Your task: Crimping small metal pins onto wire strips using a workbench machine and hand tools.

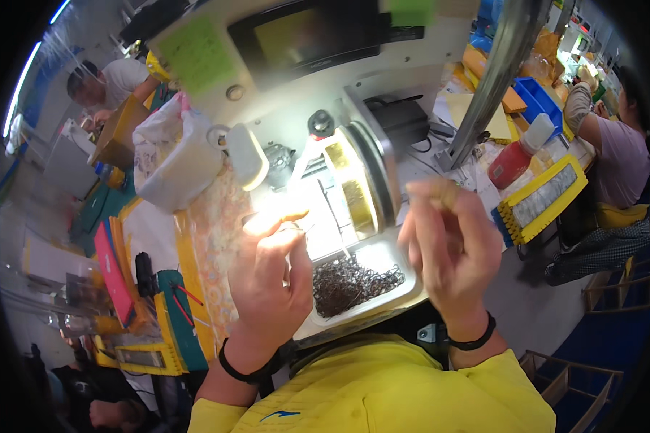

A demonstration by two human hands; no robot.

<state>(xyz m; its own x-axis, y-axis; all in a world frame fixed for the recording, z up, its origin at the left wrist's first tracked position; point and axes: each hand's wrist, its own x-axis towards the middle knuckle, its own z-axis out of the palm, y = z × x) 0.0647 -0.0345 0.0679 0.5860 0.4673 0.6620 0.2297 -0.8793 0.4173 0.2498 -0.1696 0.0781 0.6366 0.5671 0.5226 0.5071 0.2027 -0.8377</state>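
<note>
My left hand [271, 270] is raised at the left of a white tray [374, 307]. Its thumb and forefinger are bent toward each other; glare hides whatever small thing may lie between them. My right hand [451, 249] hovers at the tray's right side, fingers curled and smeared by motion, so a hold cannot be made out. Inside the tray lies a heap of small dark loops [350, 285]. Just behind it stands a wheel with a yellowish band [357, 195], part of a white machine [426, 83], brightly lit from above.
A black screen [307, 40] sits on the machine. Left are a white bag [177, 159] and a pale rounded block [247, 157]. A metal post [491, 86], red bottle [513, 162] and yellow-framed panel [545, 198] stand right. Other people [621, 144] sit on both sides.
</note>
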